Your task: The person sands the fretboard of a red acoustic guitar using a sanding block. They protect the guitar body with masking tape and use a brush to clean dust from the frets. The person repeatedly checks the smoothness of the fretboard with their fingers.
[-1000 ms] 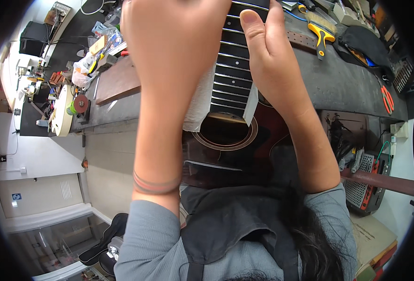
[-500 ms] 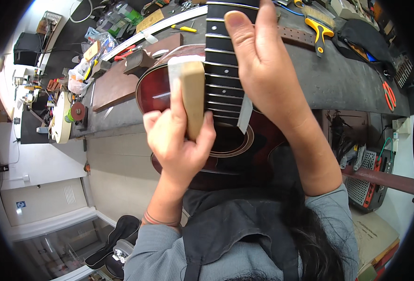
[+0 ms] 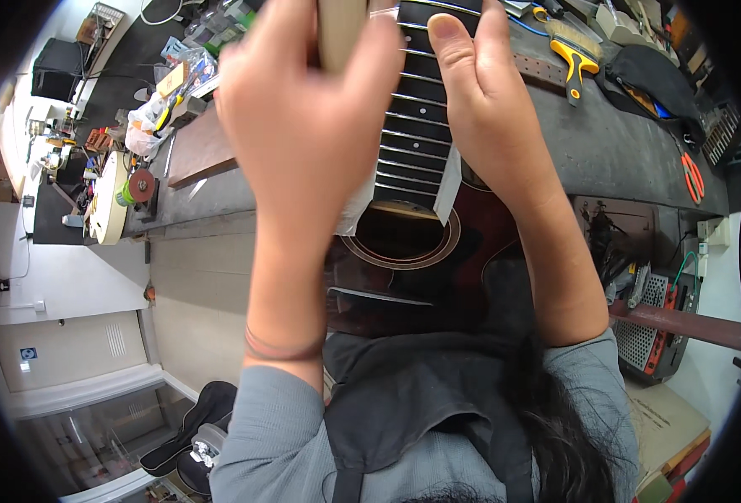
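Observation:
A dark red acoustic guitar (image 3: 488,235) lies across the bench edge in front of me, its black fretboard (image 3: 416,126) pointing away. White tape strips (image 3: 448,191) run along both sides of the fretboard's end by the sound hole. My left hand (image 3: 299,109), blurred by motion, is closed around a tan wooden block (image 3: 342,33) along the fretboard's left edge. The block's far end is cut off by the top of the picture. My right hand (image 3: 492,101) rests along the neck's right side, thumb raised and fingers mostly hidden behind it.
On the grey bench (image 3: 597,147) to the right lie a yellow-and-black brush (image 3: 577,63), a black pouch (image 3: 651,84) and red-handled pliers (image 3: 693,178). A brown board (image 3: 207,147) and a plastic bag (image 3: 145,124) sit at left. An instrument case (image 3: 207,419) stands low on the left.
My left hand has slid away from me along the fretboard with the wooden block, uncovering the left tape strip. My right hand stays at the neck, shifted slightly right in the picture.

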Demonstrator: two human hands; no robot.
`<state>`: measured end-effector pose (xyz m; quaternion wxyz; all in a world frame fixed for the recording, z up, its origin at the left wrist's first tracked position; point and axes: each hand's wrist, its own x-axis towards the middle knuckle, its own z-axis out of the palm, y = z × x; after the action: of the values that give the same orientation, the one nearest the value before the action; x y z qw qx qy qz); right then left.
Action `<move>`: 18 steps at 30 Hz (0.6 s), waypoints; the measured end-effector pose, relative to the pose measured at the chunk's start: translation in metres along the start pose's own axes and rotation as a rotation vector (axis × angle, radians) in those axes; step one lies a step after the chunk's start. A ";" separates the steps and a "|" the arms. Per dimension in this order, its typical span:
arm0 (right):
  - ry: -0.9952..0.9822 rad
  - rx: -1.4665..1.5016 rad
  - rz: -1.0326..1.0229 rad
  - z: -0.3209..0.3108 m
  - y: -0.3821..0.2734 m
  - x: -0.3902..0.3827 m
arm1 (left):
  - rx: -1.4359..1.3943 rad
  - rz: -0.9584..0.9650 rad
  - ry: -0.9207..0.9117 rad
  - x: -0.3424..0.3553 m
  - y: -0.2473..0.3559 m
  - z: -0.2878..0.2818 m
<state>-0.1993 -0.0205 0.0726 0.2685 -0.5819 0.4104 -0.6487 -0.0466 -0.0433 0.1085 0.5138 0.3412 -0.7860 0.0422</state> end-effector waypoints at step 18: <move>0.020 -0.111 0.010 -0.002 0.019 -0.001 | 0.139 0.078 -0.089 0.040 -0.003 0.015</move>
<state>-0.2038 -0.0284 0.0562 0.2349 -0.5873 0.4511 -0.6295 -0.0659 -0.0718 0.1336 0.4514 0.3466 -0.8159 0.1017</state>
